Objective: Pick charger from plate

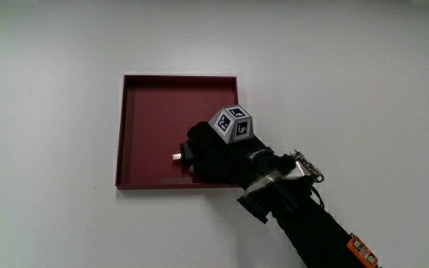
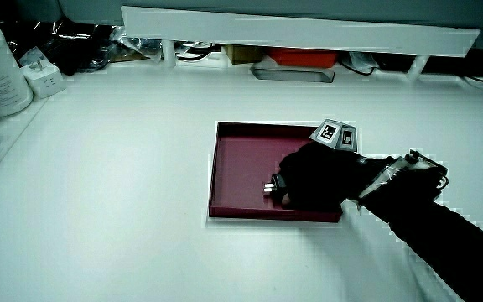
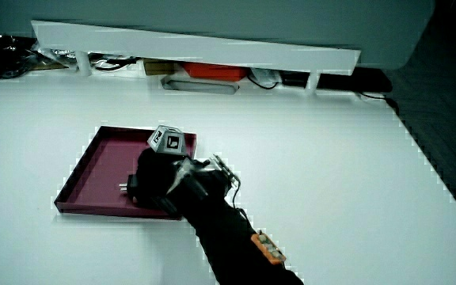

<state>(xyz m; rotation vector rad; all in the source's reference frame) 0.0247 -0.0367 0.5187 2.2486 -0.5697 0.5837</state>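
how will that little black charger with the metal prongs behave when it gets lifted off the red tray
The small black charger looks like a blocky rigid body, so it probably won't flop. It seems compact enough for the gloved hand curled over it, so likely light. Its metal prongs stick out toward the square dark red tray's open floor and might snag if dragged.

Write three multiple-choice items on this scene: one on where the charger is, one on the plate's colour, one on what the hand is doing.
1. Where is the charger?
A. In the plate
B. On the bare table
C. On the partition

2. What colour is the plate?
A. Blue
B. Dark red
C. Yellow

3. What is the hand doing?
A. Resting open on the table
B. Hovering high above the plate
C. Closed on the charger

Answers:
1 A: its plug end juts from the hand over the plate's floor.
2 B: every view shows a dark red square plate.
3 C: the fingers curl around it inside the plate.
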